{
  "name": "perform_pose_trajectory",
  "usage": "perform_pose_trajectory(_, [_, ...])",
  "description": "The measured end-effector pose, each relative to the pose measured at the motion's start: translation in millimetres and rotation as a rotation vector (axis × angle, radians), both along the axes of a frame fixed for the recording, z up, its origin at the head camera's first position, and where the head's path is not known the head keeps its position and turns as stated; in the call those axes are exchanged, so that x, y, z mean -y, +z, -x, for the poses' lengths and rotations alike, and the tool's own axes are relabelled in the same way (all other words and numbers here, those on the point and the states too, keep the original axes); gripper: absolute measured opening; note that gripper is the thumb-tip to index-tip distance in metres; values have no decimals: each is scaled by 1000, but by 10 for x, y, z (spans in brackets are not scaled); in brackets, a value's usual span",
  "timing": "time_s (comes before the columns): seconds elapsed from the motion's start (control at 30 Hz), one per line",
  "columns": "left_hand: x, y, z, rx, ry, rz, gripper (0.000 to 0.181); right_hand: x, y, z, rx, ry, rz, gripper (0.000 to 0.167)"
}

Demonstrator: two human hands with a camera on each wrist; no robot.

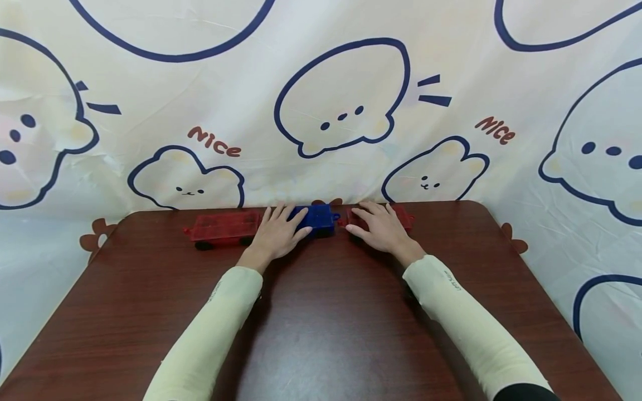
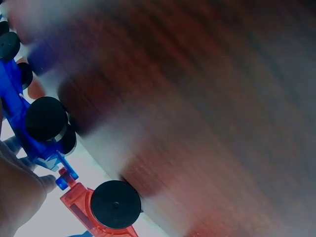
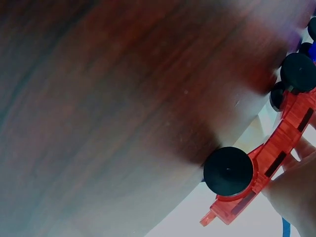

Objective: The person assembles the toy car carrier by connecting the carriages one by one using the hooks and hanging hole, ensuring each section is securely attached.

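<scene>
Three toy train cars stand in a row along the table's far edge. My left hand (image 1: pixel 278 231) lies over the blue train car (image 1: pixel 322 217), fingers across its top and thumb at its near side. My right hand (image 1: pixel 382 227) holds the right red train car (image 1: pixel 403 217) from above, covering much of it. To the left, the other red train car (image 1: pixel 225 227) has black wheels. Its coupling (image 2: pixel 66 178) meets the blue car's hook in the left wrist view. Between the blue and right red cars, the couplings meet or nearly meet; I cannot tell whether they are hooked.
The brown wooden table (image 1: pixel 321 334) stretches toward me, with both forearms in pale sleeves (image 1: pixel 208 328) above it. Just behind the cars hangs a white curtain (image 1: pixel 321 178) printed with cartoon shapes.
</scene>
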State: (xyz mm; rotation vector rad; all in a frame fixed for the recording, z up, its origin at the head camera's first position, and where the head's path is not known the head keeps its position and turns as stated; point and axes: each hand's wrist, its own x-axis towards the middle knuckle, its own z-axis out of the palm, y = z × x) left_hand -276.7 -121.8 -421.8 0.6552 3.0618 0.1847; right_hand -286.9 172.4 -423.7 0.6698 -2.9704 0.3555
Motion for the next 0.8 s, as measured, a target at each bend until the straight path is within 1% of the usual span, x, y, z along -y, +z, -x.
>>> perform_pose_trajectory(0.23, [-17, -25, 1, 21, 2, -3, 67, -8, 7, -6, 28, 1, 13, 72])
perform_pose_trajectory(0.4, [-22, -36, 7, 19, -4, 1, 67, -24, -6, 4, 35, 9, 4, 76])
perform_pose_trajectory(0.8, [-25, 0, -1, 26, -6, -19, 66, -36, -28, 24, 36, 17, 3, 78])
